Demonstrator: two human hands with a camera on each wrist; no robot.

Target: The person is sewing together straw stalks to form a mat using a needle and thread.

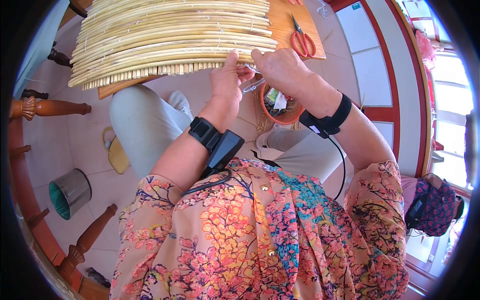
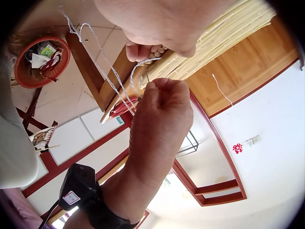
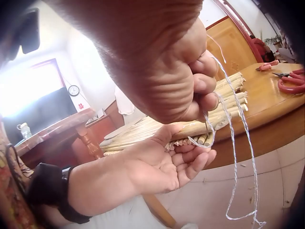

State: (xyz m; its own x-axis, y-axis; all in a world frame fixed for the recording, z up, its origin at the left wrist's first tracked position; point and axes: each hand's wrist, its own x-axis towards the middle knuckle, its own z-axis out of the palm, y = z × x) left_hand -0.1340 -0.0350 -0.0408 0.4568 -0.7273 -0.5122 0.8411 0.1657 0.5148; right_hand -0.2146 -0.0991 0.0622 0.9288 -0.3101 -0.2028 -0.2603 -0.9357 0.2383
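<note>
A mat of pale plant stalks point(image 1: 175, 37), bound by rows of white stitches, lies on the wooden table point(image 1: 281, 19). My left hand point(image 1: 226, 85) grips its near edge close to the right corner, thumb on top and fingers curled beneath the stalk ends. Right beside it, my right hand point(image 1: 290, 70) pinches a white string point(image 3: 234, 152) at that corner. Two strands of the string hang in a long loop below the right hand in the right wrist view. A short curl of string lies over the left fingers point(image 3: 193, 162).
Red-handled scissors point(image 1: 303, 44) lie on the table, right of the mat. An orange basket point(image 1: 282, 121) holding scraps stands on the floor below the hands. Further left are a metal bin point(image 1: 80, 190), a yellow bag point(image 1: 118, 154) and turned wooden legs point(image 1: 55, 108).
</note>
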